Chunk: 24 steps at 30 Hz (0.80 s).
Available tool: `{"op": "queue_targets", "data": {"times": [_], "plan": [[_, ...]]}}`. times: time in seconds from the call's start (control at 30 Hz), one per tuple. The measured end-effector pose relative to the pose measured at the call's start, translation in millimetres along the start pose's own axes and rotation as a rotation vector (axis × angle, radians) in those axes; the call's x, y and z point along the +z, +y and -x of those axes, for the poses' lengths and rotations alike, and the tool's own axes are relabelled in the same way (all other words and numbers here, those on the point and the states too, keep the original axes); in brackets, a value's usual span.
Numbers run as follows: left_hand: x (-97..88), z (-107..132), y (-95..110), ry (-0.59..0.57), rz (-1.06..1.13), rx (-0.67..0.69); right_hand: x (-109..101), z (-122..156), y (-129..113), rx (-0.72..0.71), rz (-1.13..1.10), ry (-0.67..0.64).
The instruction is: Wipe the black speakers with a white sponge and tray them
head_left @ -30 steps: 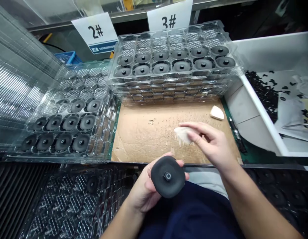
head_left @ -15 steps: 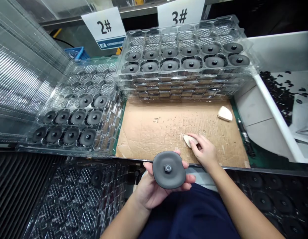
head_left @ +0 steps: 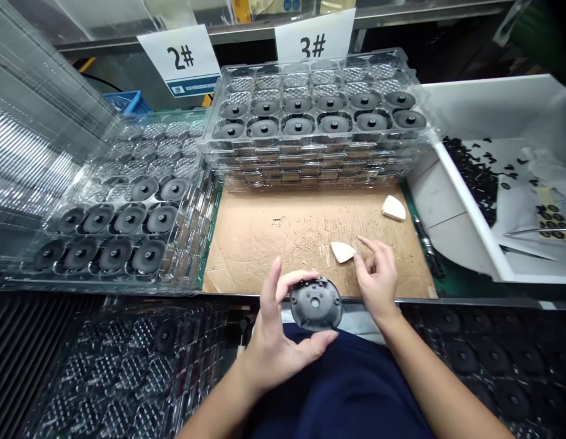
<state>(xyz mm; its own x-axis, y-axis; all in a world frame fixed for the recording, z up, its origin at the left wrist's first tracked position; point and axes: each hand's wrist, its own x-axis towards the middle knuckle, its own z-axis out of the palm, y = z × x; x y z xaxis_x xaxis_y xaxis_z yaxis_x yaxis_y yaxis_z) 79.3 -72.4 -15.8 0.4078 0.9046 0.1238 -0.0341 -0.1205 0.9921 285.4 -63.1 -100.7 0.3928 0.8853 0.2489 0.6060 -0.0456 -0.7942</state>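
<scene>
My left hand [head_left: 283, 320] grips a black, rounded plastic cover [head_left: 316, 305] by its edges, thumb below and fingers above. The cover's inner side faces me, showing a round hole in the middle and small posts near the rim. Just to the right, my right hand [head_left: 377, 274] has its fingers apart and holds nothing. Its thumb is close to a cream wedge-shaped block [head_left: 342, 252] lying on the cardboard [head_left: 250, 244]; whether they touch I cannot tell. Another such cream block [head_left: 393, 208] rests farther back on the cardboard's right side.
Stacked clear trays [head_left: 310, 149] with black covers stand at the back, and more trays [head_left: 127, 238] at left. A white bin [head_left: 475, 213] on the right holds small black parts and tweezers [head_left: 539, 231]. A dark pen-like tool [head_left: 427, 247] lies beside it. Trays also sit below the table edge.
My left hand has turned the black cover from its smooth outer side to its inner side. My right hand has let go of the cream block, which now lies on the cardboard.
</scene>
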Motion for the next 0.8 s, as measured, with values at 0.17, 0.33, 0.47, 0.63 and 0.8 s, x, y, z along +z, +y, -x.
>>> {"op": "queue_targets", "data": {"times": [0.17, 0.33, 0.47, 0.63, 0.8], "plan": [[-5.2, 0.5, -2.5, -0.050, -0.189, 0.107, -34.3, 22.7, -51.7, 0.033, -0.244, -0.113], [-5.8, -1.9, -3.3, -0.073, -0.098, 0.052, -57.1, 21.1, -98.8, 0.155, -0.576, -0.467], [-6.7, -0.3, -1.7, -0.102, 0.025, -0.022, -59.9, 5.6, -109.4, 0.299, -0.690, -0.749], [-8.1, 1.0, 0.5, -0.160, 0.105, -0.085, -59.0, -5.8, -108.9, 0.514, -0.973, -0.995], [-8.5, -1.0, 5.0, -0.225, 0.132, -0.164, -59.5, -6.8, -107.6, 0.549, -1.026, -1.047]]}}
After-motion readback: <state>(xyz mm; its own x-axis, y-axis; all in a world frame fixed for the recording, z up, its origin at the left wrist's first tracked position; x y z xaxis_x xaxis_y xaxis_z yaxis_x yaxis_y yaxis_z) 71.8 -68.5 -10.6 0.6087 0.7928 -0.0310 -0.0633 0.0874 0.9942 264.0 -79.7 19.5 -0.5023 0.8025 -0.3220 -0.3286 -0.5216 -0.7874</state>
